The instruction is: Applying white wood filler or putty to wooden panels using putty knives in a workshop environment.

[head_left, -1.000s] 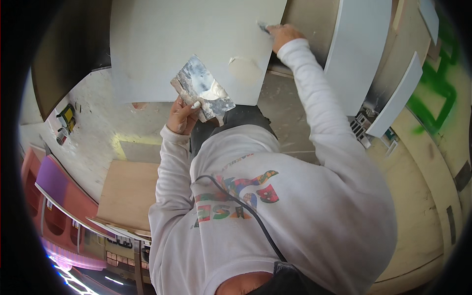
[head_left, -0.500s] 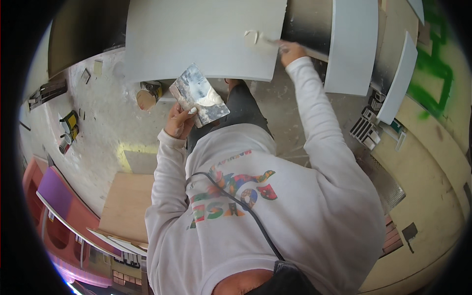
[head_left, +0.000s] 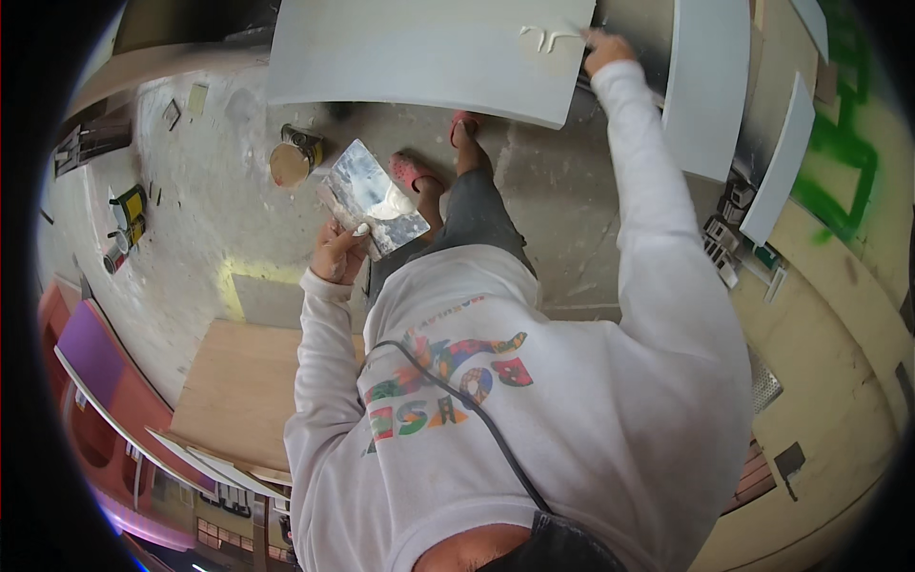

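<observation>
My left hand (head_left: pixel 338 252) grips a flat rectangular palette plate (head_left: pixel 367 186) by its near corner, thumb on top. White putty (head_left: pixel 393 202) lies along the plate's right side, among grey and blue smears. At the far right corner of a large pale grey-white panel (head_left: pixel 429 57), my right hand (head_left: pixel 609 51) is closed round a thin spreading tool, a putty knife by its look. Its blade is blurred and mostly hidden. Left of those fingers, fresh wavy streaks of putty (head_left: pixel 549 38) mark the panel's surface.
On the floor stand an open can (head_left: pixel 292 164) near the panel's left end and more cans (head_left: pixel 128 214) farther left. Other pale panels (head_left: pixel 710 86) stand at right. My red clogs (head_left: pixel 412 172) are below the panel. A wooden board (head_left: pixel 238 377) lies at left.
My right hand has moved farther away and to the right, and more putty streaks show on the panel. The view has shifted; my left hand keeps hold of the plate.
</observation>
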A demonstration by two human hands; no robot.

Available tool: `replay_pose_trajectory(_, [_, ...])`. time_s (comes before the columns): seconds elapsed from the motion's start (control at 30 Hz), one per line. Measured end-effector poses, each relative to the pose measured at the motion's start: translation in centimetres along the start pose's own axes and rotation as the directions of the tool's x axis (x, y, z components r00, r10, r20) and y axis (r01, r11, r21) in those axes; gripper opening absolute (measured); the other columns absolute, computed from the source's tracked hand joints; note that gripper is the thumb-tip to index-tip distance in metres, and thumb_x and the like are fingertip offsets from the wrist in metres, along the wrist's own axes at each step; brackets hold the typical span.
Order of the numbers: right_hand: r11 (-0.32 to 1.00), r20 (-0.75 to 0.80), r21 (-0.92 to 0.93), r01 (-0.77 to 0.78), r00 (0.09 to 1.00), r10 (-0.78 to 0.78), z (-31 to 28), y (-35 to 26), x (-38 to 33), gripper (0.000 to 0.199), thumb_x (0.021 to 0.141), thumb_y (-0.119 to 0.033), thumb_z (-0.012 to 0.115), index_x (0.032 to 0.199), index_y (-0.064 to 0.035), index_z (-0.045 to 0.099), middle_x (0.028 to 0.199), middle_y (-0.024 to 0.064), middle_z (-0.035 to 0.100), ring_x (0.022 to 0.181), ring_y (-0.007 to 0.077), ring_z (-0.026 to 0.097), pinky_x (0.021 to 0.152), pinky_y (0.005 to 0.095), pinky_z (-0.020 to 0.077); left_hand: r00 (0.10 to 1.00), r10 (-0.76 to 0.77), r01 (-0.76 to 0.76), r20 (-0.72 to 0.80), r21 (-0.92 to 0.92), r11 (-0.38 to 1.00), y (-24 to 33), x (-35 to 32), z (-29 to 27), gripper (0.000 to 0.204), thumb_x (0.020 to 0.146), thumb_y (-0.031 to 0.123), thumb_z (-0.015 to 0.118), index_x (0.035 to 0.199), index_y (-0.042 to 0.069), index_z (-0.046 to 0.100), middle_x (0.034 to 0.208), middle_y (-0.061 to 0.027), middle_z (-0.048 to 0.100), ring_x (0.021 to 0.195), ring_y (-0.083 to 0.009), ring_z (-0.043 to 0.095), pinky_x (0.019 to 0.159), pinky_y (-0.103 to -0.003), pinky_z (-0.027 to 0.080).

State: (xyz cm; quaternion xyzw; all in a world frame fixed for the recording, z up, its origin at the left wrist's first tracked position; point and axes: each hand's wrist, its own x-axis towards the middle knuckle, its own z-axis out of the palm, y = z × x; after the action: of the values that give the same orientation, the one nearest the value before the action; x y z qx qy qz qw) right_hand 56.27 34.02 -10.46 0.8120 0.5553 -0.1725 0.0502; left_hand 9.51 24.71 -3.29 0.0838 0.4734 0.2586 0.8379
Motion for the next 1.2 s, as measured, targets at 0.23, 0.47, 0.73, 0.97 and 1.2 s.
replay_pose_trajectory(0.23, [0.977, 0.251, -0.212, -0.001, 0.966, 0.056, 2.0, 0.0, 4.6, 0.039, 0.074, -0.015, 0.041, 0.112, -0.0246, 0.049, 0.108, 0.0103, 0.052, 0.097, 0.0273, 0.052, 0.084, 0.0355, 0.0409, 0.999, 0.036, -0.037, -0.03, -0.042, 0.998, -0.3, -0.3, 0.4, 0.039, 0.073, -0.002, 0.049, 0.111, 0.0, 0.04, 0.101, -0.0099, 0.053, 0.092, -0.0191, 0.053, 0.081, -0.032, 0.041])
replay_pose_trajectory(0.47, [0.996, 0.351, -0.087, -0.026, 0.935, 0.055, 1.8, -5.9, -7.1, 0.039, 0.074, -0.011, 0.042, 0.111, -0.0214, 0.05, 0.112, 0.01, 0.05, 0.104, 0.0294, 0.046, 0.089, 0.0347, 0.0374, 0.999, 0.045, -0.044, 0.029, -0.047, 0.998, -0.4, 0.2, 0.0, 0.037, 0.073, -0.001, 0.049, 0.109, -0.002, 0.041, 0.098, -0.0106, 0.054, 0.09, -0.0195, 0.054, 0.08, -0.031, 0.042])
replay_pose_trajectory(0.73, [0.56, 0.197, 0.546, -0.623, 0.745, 0.637, -0.2, -4.8, -9.9, 0.034, 0.063, -0.013, 0.047, 0.087, 0.0109, 0.055, 0.097, 0.0265, 0.053, 0.094, 0.0371, 0.051, 0.081, 0.0344, 0.0413, 0.993, 0.074, -0.075, 0.089, 0.006, 0.997, 1.7, -0.9, 3.0, 0.034, 0.072, -0.002, 0.051, 0.106, -0.003, 0.043, 0.095, -0.0102, 0.055, 0.084, -0.0182, 0.056, 0.076, -0.029, 0.044])
replay_pose_trajectory(0.97, [0.874, 0.395, -0.253, -0.415, 0.78, 0.485, 2.7, -3.4, -6.3, 0.029, 0.069, -0.02, 0.053, 0.093, -0.0042, 0.059, 0.101, 0.0151, 0.057, 0.094, 0.0274, 0.055, 0.078, 0.0303, 0.0442, 0.981, 0.127, -0.126, 0.145, -0.013, 0.992, 2.6, -1.5, 4.1, 0.034, 0.072, -0.002, 0.052, 0.105, -0.002, 0.043, 0.097, -0.0086, 0.054, 0.089, -0.0162, 0.053, 0.079, -0.027, 0.041])
replay_pose_trajectory(1.2, [0.451, 0.37, 0.267, -0.851, 0.523, 0.768, 5.1, -2.1, -0.7, 0.024, 0.077, -0.009, 0.045, 0.095, -0.0103, 0.06, 0.101, 0.0132, 0.057, 0.094, 0.0226, 0.056, 0.074, 0.0338, 0.0466, 0.987, 0.062, -0.073, 0.146, 0.067, 0.995, 2.5, -1.3, 2.3, 0.043, 0.072, -0.001, 0.05, 0.113, 0.0, 0.038, 0.105, -0.0107, 0.052, 0.098, -0.0218, 0.051, 0.086, -0.034, 0.039])
